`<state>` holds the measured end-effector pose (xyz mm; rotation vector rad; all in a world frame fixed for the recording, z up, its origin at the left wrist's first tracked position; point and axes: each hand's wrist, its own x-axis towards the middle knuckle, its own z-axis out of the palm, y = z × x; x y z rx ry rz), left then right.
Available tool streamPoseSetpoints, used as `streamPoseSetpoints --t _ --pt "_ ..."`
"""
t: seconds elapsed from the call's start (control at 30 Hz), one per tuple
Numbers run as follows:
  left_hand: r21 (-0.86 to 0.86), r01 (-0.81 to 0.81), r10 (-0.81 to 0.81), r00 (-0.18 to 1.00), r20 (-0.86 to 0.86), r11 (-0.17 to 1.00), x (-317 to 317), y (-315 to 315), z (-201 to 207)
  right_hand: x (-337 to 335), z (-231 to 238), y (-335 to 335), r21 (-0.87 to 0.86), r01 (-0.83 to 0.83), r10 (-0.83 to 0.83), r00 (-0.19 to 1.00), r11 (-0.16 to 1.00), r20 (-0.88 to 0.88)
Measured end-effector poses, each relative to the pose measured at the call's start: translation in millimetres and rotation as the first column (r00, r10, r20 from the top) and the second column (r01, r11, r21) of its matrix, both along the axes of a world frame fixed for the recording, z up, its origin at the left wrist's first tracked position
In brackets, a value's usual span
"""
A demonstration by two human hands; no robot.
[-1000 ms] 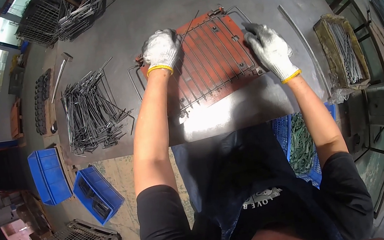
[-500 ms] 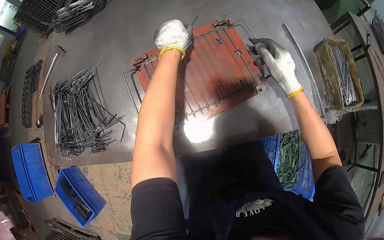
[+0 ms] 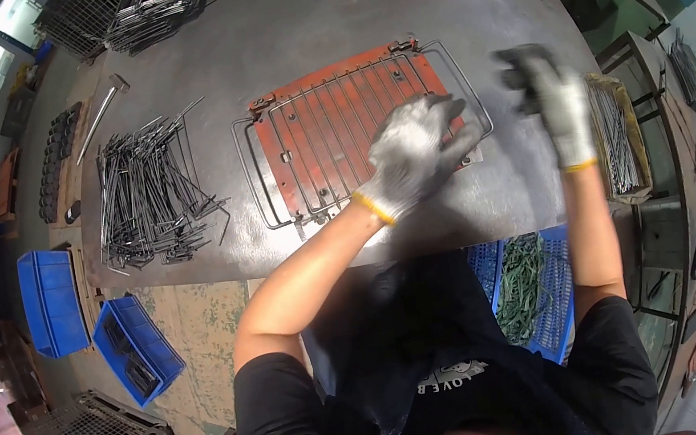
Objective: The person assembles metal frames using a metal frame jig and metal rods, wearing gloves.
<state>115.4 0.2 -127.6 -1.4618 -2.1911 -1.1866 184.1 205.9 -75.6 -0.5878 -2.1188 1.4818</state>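
Note:
A red metal plate lies on the steel table with a grid of thin parallel wires across it. Bent wire handles stick out at its left and right sides. My left hand, in a white glove with dark fingertips, is over the plate's lower right corner. Its thumb and fingers are apart, with nothing visible between them. My right hand, gloved alike, is raised right of the plate, away from it. Motion smears its dark fingers, so whatever they hold cannot be made out.
Bent metal rods are heaped on the table's left, with a hammer beyond. A bin of thin rods stands at the right edge. Below the table are blue crates at left and a blue basket of green strips.
My left hand has left the plate's upper edge and come down to its lower right corner. My right hand has moved away to the right from the plate's right side.

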Motion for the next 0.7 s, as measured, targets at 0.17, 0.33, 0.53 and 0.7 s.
streamPoseSetpoints --t 0.17,0.33,0.53,0.7 --pt "-0.371 -0.186 0.173 0.983 -0.068 0.910 -19 -63 -4 76 41 150 0.791 0.232 -0.363 0.932 0.566 -0.015" --pt "-0.323 -0.203 0.138 0.967 -0.212 0.925 -10 -70 -27 163 -60 328 0.993 -0.094 -0.634 0.765 0.069 0.117" --pt "-0.447 -0.067 0.069 0.998 -0.012 0.892 -19 -98 -28 107 -42 172 0.821 -0.257 -0.661 0.493 0.510 0.565" --pt "-0.488 -0.054 0.000 0.994 -0.110 0.871 -41 -100 3 27 -24 145 0.963 -0.034 -0.257 0.961 0.269 0.106"
